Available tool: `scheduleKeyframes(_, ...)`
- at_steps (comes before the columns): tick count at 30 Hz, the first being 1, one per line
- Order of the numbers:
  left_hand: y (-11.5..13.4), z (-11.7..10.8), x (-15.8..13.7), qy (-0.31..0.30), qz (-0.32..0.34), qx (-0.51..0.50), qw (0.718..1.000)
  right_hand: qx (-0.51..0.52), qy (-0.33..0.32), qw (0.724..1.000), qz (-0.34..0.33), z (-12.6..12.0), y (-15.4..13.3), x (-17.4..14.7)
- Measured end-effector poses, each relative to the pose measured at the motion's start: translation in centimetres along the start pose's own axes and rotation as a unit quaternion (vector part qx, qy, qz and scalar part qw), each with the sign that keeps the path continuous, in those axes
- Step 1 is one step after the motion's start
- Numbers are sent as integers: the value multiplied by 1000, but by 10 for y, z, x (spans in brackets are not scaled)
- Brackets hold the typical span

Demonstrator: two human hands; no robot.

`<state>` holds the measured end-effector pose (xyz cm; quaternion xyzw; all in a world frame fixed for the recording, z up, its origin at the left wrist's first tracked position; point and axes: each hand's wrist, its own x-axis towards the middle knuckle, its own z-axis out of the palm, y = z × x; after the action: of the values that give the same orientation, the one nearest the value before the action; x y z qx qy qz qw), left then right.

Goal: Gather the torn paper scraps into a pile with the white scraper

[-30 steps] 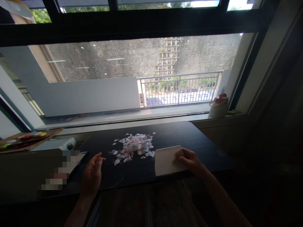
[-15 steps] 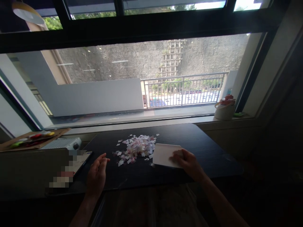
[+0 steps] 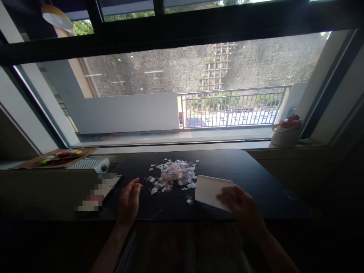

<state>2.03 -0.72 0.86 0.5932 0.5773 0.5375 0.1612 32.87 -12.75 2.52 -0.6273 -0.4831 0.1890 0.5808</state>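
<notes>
On the dark tabletop [image 3: 165,208] lies a loose heap of small white and pinkish paper scraps [image 3: 178,172]. My right hand [image 3: 241,201] grips a flat white card [image 3: 212,191] by its right end, fingers closed on it. The card is tilted, its left edge close to the right side of the heap. Whether its lower edge touches the table, I cannot tell. A few scraps [image 3: 189,201] lie apart, just left of the card. To the left of the heap, my left hand [image 3: 129,203] is held empty, fingers extended and slightly curved, apart from the scraps.
At the left are a white box-like device [image 3: 96,165] with a round knob, a brown board [image 3: 57,157] with colourful pieces, and a partly blurred flat item [image 3: 112,184]. A white pot [image 3: 286,135] stands on the windowsill at the right. A large window [image 3: 193,72] rises behind the table.
The whole view has shifted, so the table appears further right. My right hand has drawn the card slightly towards me, and it slants more. My left hand keeps much the same pose.
</notes>
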Motion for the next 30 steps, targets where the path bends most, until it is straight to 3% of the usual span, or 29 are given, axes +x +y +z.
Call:
scheduleKeyframes(4, 9, 3, -2, -34, 198, 89, 976, 46, -6, 999, 14, -2, -9, -6)
scheduleKeyframes(6, 23, 7, -9, -101, 300, 137, 939, 58, -25, 998, 26, -1, -8, -7)
scheduleKeyframes(10, 57, 18, -32, -262, 417, 174, 853, 9, -28, 999, 22, -3, -4, -8)
scheduleKeyframes(13, 68, 27, -45, -342, 442, 190, 807, 12, -34, 999, 18, -5, -4, -8)
scheduleKeyframes(15, 66, 30, -49, -353, 445, 204, 797, 33, -36, 999, 20, -3, -7, -9)
scheduleKeyframes(20, 53, 22, -49, -351, 437, 209, 802, 54, -58, 997, 17, 7, -13, -11)
scheduleKeyframes(25, 47, 17, -50, -341, 443, 199, 805, 10, -50, 999, 14, 9, -10, -11)
scheduleKeyframes(30, 47, 17, -51, -339, 440, 198, 808, 11, -89, 996, 4, 12, -13, -9)
